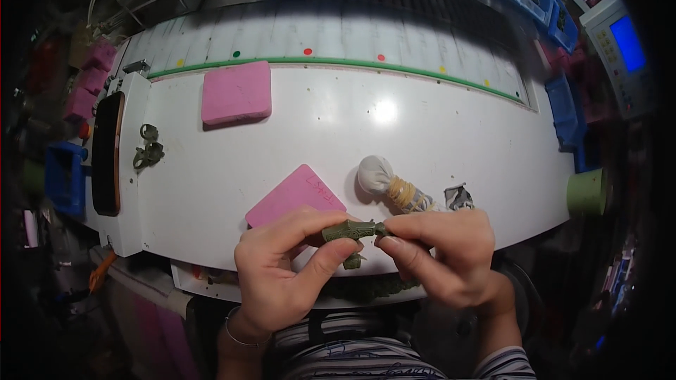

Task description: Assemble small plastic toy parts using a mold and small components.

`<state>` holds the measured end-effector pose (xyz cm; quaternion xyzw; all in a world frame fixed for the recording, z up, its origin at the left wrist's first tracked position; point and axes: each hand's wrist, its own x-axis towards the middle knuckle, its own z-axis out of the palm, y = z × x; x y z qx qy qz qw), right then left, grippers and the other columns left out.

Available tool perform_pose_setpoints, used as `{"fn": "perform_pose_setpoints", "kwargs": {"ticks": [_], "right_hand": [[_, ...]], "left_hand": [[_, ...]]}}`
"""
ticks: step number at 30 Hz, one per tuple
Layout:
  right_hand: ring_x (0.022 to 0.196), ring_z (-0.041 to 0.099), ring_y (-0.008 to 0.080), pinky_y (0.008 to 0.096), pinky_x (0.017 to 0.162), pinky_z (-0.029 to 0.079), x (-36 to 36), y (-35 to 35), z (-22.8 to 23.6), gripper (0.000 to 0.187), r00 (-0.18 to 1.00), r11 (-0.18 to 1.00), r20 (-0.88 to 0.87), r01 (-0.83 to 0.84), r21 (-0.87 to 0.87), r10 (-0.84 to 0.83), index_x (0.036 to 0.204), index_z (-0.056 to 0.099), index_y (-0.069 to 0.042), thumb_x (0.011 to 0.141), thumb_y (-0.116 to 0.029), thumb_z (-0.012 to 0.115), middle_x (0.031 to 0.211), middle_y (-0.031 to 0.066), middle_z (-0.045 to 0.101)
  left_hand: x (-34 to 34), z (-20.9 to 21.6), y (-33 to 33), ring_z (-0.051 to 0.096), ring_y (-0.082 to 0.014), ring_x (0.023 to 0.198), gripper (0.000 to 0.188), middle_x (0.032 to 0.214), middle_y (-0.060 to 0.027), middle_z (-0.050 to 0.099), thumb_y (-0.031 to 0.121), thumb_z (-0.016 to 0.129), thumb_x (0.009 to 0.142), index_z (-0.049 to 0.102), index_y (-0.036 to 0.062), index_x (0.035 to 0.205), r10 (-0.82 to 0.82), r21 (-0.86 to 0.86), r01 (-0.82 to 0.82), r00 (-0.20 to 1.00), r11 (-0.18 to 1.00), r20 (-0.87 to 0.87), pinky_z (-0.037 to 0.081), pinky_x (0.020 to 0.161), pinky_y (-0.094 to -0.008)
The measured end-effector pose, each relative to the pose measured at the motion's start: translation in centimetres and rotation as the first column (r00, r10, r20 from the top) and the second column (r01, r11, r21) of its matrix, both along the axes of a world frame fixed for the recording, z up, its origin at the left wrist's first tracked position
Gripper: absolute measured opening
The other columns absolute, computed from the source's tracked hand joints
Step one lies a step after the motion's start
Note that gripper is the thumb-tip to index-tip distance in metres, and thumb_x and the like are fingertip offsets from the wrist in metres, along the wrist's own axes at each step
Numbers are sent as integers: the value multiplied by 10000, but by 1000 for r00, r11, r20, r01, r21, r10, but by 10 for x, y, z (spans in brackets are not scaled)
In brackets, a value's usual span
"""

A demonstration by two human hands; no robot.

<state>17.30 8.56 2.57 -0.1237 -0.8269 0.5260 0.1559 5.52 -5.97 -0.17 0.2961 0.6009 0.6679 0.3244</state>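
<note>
Above the table's near edge, my left hand (282, 267) is closed, pinching a dark green patterned piece (350, 230) between thumb and forefinger. The piece looks like moulded wax with a raised pattern, and a short part hangs below it. My right hand (447, 253) is closed too, its thumb and forefinger pinching the narrow right end of the same piece. Whether that end is a separate part, I cannot tell. Just behind my left hand lies a pink block (297, 197) with handwriting on it. A white cloth-wrapped bundle (375, 174) bound with yellowish rubber bands lies beyond my right hand.
Another pink block (237, 93) sits farther back. Several green ring-like pieces (148, 148) lie at left, near a dark phone-shaped slab (108, 153). A crumpled silvery scrap (459, 195) is by the bundle. Blue trays (563, 112) and a screened device (620, 49) stand right.
</note>
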Motion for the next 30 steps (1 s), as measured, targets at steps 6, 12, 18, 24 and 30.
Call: {"fn": "perform_pose_setpoints", "kwargs": {"ticks": [6,12,18,24,30], "right_hand": [[350,372,36,182,334,225,12,20,-2,229,932,377,185,56,-924,313,812,601,64,922,-124,529,486,38,502],[473,518,91,217,452,399,22,3,5,247,873,743,309,-85,-664,376,850,595,35,948,-163,484,526,59,538],[620,598,239,282,594,500,31,-9,-8,178,954,944,267,-207,258,136,999,635,-13,854,-114,612,976,118,605],[641,615,136,221,538,481,22,-16,-5,228,993,979,85,96,-182,-81,1024,617,28,805,-17,663,807,105,628],[577,579,91,217,509,470,15,-20,-1,224,997,982,62,45,-185,-34,975,639,0,763,-12,713,730,67,606]], "left_hand": [[-3,1,6,619,-134,713,161,790,-111,657,-24,680,774,662,-54,931,-99,61,111,981,992,-164,483,639,-238],[0,2,0,626,-121,763,222,855,-98,663,-21,640,828,631,-71,1044,-102,-30,112,966,993,236,498,666,-221],[-1,1,-3,630,-123,835,257,930,-110,653,5,589,881,590,-81,1124,-115,9,119,936,993,333,502,688,-210],[2,1,-3,626,-120,849,262,947,-108,648,-5,579,884,582,-82,1135,-132,52,122,940,991,315,496,701,-208],[2,0,-4,556,-89,829,245,952,-79,592,-35,587,863,610,-69,1104,-91,46,84,979,995,181,448,713,-198]]}}
